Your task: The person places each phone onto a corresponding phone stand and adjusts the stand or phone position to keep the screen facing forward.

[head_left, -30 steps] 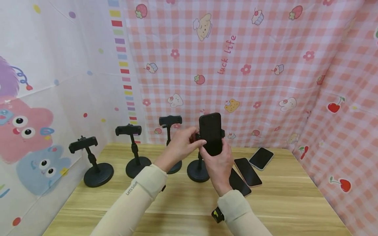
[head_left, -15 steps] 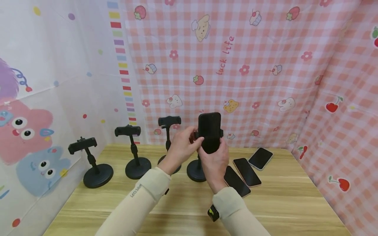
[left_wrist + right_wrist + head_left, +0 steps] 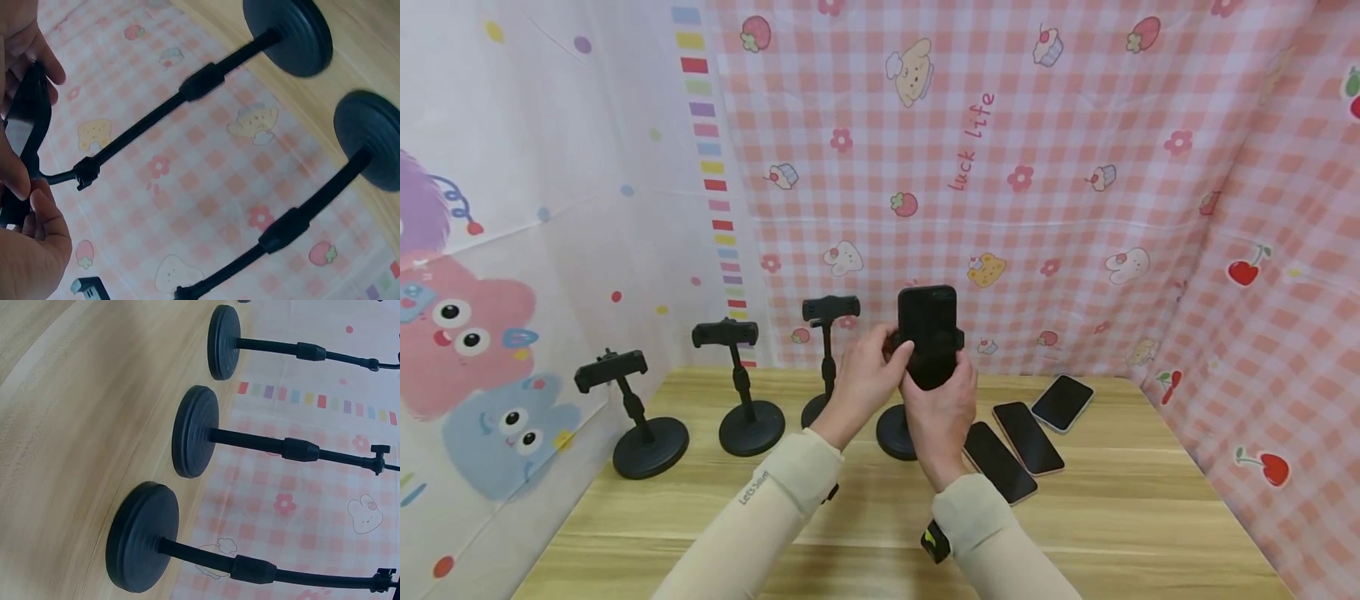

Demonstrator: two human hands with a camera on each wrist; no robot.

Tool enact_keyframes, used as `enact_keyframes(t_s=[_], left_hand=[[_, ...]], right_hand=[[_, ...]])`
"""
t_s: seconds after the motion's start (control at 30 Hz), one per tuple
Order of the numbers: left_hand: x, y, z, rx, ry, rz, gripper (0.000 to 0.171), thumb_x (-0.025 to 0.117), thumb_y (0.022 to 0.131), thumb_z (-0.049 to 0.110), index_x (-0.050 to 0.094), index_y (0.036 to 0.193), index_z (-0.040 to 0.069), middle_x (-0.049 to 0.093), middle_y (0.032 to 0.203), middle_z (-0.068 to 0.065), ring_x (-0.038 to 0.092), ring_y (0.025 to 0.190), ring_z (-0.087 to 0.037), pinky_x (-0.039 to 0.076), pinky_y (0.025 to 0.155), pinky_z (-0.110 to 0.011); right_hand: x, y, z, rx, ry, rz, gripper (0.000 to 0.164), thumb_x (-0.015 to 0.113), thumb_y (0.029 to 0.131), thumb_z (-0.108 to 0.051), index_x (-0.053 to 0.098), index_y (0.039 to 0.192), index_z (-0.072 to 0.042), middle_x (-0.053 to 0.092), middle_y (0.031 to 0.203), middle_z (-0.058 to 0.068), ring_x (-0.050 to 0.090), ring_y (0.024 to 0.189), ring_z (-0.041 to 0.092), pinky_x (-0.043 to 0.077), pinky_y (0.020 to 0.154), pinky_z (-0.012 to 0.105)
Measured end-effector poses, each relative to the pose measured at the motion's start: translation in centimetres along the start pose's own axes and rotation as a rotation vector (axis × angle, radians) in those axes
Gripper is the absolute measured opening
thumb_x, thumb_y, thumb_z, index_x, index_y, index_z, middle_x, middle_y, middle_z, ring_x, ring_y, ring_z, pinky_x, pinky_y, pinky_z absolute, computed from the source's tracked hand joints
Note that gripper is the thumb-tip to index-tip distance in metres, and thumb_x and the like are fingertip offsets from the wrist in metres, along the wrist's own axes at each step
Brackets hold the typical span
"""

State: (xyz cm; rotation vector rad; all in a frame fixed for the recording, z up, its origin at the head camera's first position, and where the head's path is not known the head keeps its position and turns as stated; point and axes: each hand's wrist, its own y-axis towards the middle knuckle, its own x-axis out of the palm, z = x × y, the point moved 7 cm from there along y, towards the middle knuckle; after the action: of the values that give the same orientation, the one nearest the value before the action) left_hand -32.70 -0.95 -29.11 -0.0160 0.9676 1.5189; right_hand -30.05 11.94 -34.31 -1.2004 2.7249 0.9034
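A black smartphone (image 3: 927,312) stands upright in the clamp (image 3: 960,338) of a black desk phone stand, whose round base (image 3: 893,435) rests on the table. My left hand (image 3: 863,379) grips the clamp's left side, its thumb lying over the phone's left edge and its other fingers mostly hidden behind. From below, my right hand (image 3: 942,412) holds the lower end of the phone, with the thumb near the left thumb. The left wrist view shows the stand's pole (image 3: 137,131) running up to the clamp, with fingers (image 3: 53,62) around it.
Left of the hands are three more black phone stands: a far-left one (image 3: 650,447), a middle one (image 3: 751,427) and a nearer one (image 3: 831,308). Three smartphones lie right of the hands: a near one (image 3: 1000,464), a middle one (image 3: 1028,437) and a white-edged one (image 3: 1063,403).
The phone and clamp have shifted slightly left, along with both hands. My right hand has moved a little left under the phone. The other stands and phones stay put.
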Motion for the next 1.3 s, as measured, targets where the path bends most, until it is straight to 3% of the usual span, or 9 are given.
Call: enact_keyframes(t_s=[0.23, 0.43, 0.73, 0.87, 1.1, 1.3], left_hand=[[0.1, 0.3, 0.0, -0.002, -0.019, -0.017, 0.03, 0.059, 0.094, 0.021, 0.06, 0.116, 0.001, 0.067, 0.088, -0.013, 0.06, 0.074, -0.02, 0.055, 0.066, -0.041], [0.2, 0.6, -0.8, -0.054, -0.026, -0.071, 0.034, 0.056, 0.096, 0.023, 0.058, 0.121, 0.001, 0.066, 0.091, -0.013, 0.059, 0.075, -0.02, 0.055, 0.069, -0.042], [0.3, 0.8, -1.1, -0.08, -0.033, -0.084, 0.036, 0.056, 0.097, 0.027, 0.057, 0.124, 0.003, 0.063, 0.088, -0.01, 0.055, 0.071, -0.02, 0.052, 0.065, -0.038], [0.2, 0.8, -1.2, -0.084, -0.036, -0.08, 0.034, 0.056, 0.096, 0.027, 0.057, 0.121, 0.004, 0.061, 0.086, -0.009, 0.054, 0.071, -0.02, 0.05, 0.064, -0.036], [0.3, 0.9, -1.6, -0.104, -0.098, -0.102, 0.033, 0.055, 0.097, 0.027, 0.057, 0.123, 0.007, 0.066, 0.095, -0.009, 0.058, 0.079, -0.019, 0.055, 0.074, -0.04], [0.5, 1.1, -1.9, -0.092, -0.139, -0.139, 0.039, 0.053, 0.099, 0.025, 0.051, 0.133, 0.007, 0.067, 0.108, -0.012, 0.06, 0.089, -0.02, 0.053, 0.084, -0.045]], right_hand=[[0.1, -0.2, -0.1, 0.024, -0.034, -0.01, 0.077, 0.074, 0.072, -0.052, 0.049, 0.127, -0.003, 0.056, 0.113, 0.017, 0.054, 0.095, 0.032, 0.048, 0.081, 0.053], [0.1, -0.1, 0.0, 0.013, -0.024, -0.069, 0.074, 0.075, 0.073, -0.05, 0.049, 0.125, -0.004, 0.057, 0.112, 0.016, 0.054, 0.097, 0.031, 0.048, 0.083, 0.052], [-1.3, 1.5, 0.0, -0.067, 0.072, -0.158, 0.052, 0.062, 0.088, -0.045, 0.055, 0.122, -0.006, 0.062, 0.106, 0.013, 0.059, 0.09, 0.024, 0.05, 0.078, 0.047], [-1.8, 3.1, -0.5, -0.095, 0.102, -0.245, 0.049, 0.057, 0.094, -0.04, 0.054, 0.129, -0.007, 0.063, 0.114, 0.014, 0.062, 0.094, 0.023, 0.053, 0.084, 0.048], [-1.2, 5.1, -0.8, -0.062, 0.089, -0.502, 0.049, 0.051, 0.097, -0.041, 0.052, 0.135, -0.009, 0.062, 0.124, 0.014, 0.058, 0.105, 0.025, 0.052, 0.09, 0.05], [-0.9, 5.5, -0.9, -0.045, 0.099, -0.54, 0.046, 0.051, 0.097, -0.039, 0.054, 0.133, -0.011, 0.063, 0.123, 0.014, 0.058, 0.105, 0.025, 0.052, 0.09, 0.05]])
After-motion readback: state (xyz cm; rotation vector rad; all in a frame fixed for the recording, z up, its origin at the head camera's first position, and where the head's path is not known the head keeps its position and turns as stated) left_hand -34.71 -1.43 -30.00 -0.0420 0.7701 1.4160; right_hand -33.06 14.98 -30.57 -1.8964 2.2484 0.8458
